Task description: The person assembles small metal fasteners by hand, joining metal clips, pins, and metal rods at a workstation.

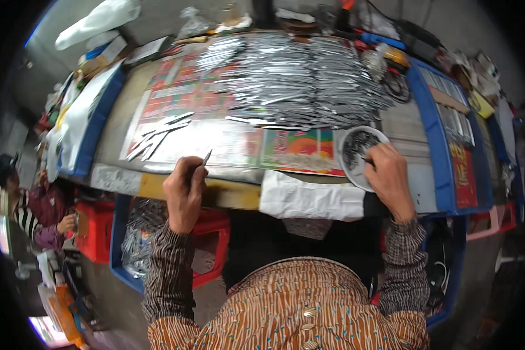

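Grey, slender and pointed, a metal piece (207, 157) juts from the left hand (184, 189) in the head view, pinched by fingers that hide its lower end. The right hand (389, 175) covers part of a round white bowl (354, 177) of small dark pieces (359, 146) on the grey-topped bench (114, 137); its fingers are bunched, and I cannot tell whether they pinch anything. Beyond lie heaped silvery metal rods (297, 81), overlapping.

The slim piece (207, 157) I pinch looks like grey metal, and the heaped strips (286, 79) gleam, silvery and smooth. My sleeves (168, 274) are crinkled, matt fabric; the white cloth (309, 196) is matt too, the printed sheets (294, 146) glossy, the blue tray (431, 134) smooth plastic.
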Tool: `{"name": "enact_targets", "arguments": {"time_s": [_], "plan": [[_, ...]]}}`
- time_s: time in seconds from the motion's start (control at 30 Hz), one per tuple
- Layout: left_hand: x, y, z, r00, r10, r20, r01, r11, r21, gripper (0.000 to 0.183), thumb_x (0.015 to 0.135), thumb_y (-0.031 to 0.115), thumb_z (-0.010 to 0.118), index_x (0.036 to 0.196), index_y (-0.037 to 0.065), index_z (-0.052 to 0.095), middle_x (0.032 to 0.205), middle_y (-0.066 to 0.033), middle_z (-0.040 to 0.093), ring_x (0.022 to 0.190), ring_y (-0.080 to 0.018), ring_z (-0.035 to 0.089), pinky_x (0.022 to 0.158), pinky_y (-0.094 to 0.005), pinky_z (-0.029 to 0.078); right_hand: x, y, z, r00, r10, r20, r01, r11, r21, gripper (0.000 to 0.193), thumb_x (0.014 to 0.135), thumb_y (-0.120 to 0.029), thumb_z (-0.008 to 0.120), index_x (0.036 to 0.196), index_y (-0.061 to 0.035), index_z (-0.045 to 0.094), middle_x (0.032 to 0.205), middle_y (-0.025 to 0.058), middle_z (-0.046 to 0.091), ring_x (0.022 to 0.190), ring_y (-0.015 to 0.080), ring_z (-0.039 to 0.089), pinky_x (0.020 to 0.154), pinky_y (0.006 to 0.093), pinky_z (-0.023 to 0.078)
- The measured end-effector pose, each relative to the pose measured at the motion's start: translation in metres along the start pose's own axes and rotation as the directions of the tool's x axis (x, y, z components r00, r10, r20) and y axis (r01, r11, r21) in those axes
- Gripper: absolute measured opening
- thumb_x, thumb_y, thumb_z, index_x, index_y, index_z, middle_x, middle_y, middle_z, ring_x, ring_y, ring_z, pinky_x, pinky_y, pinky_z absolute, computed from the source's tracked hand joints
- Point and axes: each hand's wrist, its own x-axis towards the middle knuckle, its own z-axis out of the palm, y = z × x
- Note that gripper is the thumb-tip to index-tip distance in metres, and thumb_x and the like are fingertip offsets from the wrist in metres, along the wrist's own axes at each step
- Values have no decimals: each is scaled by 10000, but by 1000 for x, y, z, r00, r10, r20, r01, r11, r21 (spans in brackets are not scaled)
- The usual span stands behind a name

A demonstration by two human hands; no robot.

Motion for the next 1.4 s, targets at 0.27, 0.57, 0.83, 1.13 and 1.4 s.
{"name": "enact_targets", "arguments": {"time_s": [0.27, 0.57, 0.83, 1.13, 1.4], "plan": [[63, -56, -44, 974, 214, -75, -151, 860, 488, 161, 805, 59, 620, 950, -1, 580, 843, -153, 611, 686, -293, 600, 615, -359, 467, -10, -18, -9, 965, 263, -5, -248, 916, 314, 95, 696, 70, 543, 748, 25, 478, 691, 133, 494, 601, 253, 510, 560, 340, 413], [106, -88, -44, 966, 229, 119, -241, 635, 734, 150, 819, 107, 565, 963, 90, 603, 929, -136, 547, 757, -363, 594, 647, -452, 471, -17, -23, -6, 952, 305, -32, -275, 894, 355, 97, 725, 58, 570, 804, 28, 522, 738, 107, 559, 630, 195, 558, 589, 294, 452], [108, -84, -38, 975, 189, 121, -219, 684, 696, 105, 794, 95, 618, 864, 26, 579, 886, -137, 564, 799, -341, 587, 700, -394, 464, -20, -30, -6, 953, 295, -74, -234, 867, 441, 180, 729, 86, 577, 900, 33, 597, 805, 106, 608, 697, 197, 585, 631, 281, 458], [93, -71, -32, 934, 337, 120, -341, 737, 584, 162, 763, 76, 662, 846, 30, 531, 788, -133, 581, 700, -313, 589, 620, -388, 462, -24, -44, -20, 953, 298, -46, -225, 804, 550, 104, 745, 82, 588, 841, 47, 609, 772, 99, 602, 677, 166, 574, 618, 262, 446], [14, 19, 16, 968, 196, 159, -200, 980, 10, 152, 803, -1, 627, 953, 9, 603, 664, -85, 604, 601, -100, 573, 549, -241, 443, -38, -62, -19, 904, 407, 133, -350, 524, 777, 69, 789, 49, 610, 857, 51, 607, 773, 60, 624, 713, 112, 614, 648, 222, 484]]}}
